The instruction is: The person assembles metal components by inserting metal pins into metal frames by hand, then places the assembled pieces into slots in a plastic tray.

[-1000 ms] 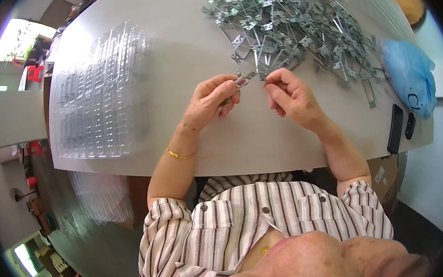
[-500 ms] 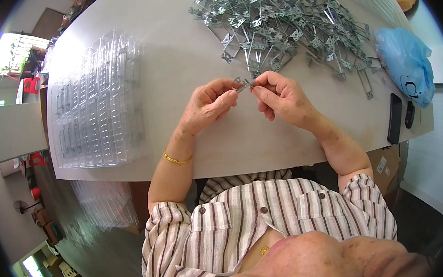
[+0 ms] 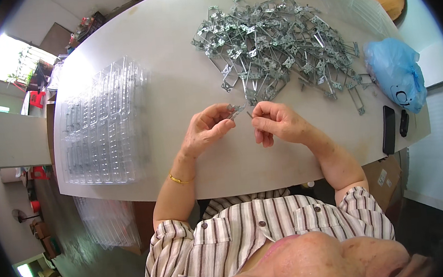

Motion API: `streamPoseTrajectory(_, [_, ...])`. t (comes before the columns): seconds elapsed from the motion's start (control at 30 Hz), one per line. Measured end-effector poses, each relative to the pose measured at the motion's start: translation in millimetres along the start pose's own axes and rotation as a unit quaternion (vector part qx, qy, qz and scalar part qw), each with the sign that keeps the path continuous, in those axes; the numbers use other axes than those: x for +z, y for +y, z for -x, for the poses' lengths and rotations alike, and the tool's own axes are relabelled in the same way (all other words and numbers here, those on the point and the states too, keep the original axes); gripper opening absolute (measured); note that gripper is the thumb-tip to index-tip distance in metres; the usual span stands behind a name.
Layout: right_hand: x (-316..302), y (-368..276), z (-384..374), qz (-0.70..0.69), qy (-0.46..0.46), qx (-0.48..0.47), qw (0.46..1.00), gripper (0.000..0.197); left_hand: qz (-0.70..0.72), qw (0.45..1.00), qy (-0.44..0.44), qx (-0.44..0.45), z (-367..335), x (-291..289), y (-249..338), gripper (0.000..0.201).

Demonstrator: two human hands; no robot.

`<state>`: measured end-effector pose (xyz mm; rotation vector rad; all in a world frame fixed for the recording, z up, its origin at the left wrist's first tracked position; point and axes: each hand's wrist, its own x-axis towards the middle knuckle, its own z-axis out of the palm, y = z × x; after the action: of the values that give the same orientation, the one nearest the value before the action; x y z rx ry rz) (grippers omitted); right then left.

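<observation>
In my left hand [image 3: 206, 130], thumb and fingers pinch a small metal bracket [image 3: 236, 110] that sticks out toward the right. My right hand [image 3: 281, 123] is closed too, with the short end of a thin metal piece [image 3: 250, 114] showing at its fingertips. A narrow gap separates the two parts. Just beyond both hands lies a large tangled heap of silvery metal brackets [image 3: 271, 46], many with long thin legs and flat perforated ends. The rest of what my right hand grips is hidden by its fingers.
Clear plastic trays [image 3: 104, 132] are stacked at the left of the pale table [image 3: 183, 183]. A blue plastic bag [image 3: 394, 73], a black phone [image 3: 388, 129] and a small black object [image 3: 403, 123] lie at the right. More clear trays [image 3: 105, 220] sit below the table's edge.
My hands have drawn slightly apart, so the bracket and the thin piece no longer meet. The whole view has shifted, and the table appears lower.
</observation>
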<state>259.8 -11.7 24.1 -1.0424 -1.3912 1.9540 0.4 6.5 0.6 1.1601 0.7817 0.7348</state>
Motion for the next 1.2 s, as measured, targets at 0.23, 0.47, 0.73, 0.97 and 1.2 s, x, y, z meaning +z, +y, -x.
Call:
streamPoseTrajectory(0.23, [-4, 4, -3, -0.08, 0.099, -0.101, 0.987, 0.016, -0.056, 0.998, -0.02, 0.002, -1, 8, -4, 0.039])
streamPoseTrajectory(0.47, [2, 9, -3, -0.044, 0.059, -0.123, 0.99, 0.015, -0.089, 0.995, -0.04, 0.006, -1, 10, 1, 0.038])
streamPoseTrajectory(0.73, [14, 14, 0, 0.074, 0.103, -0.183, 0.975, 0.009, -0.282, 0.936, 0.002, 0.211, -6, 15, 11, 0.048])
streamPoseTrajectory(0.97, [17, 23, -6, 0.243, 0.206, -0.319, 0.893, 0.015, -0.393, 0.837, 0.216, 0.315, -4, 20, 4, 0.029])
streamPoseTrajectory(1.2, [20, 19, -6, 0.355, 0.205, -0.381, 0.829, 0.018, -0.189, 0.974, 0.071, 0.101, 0, 21, -4, 0.03])
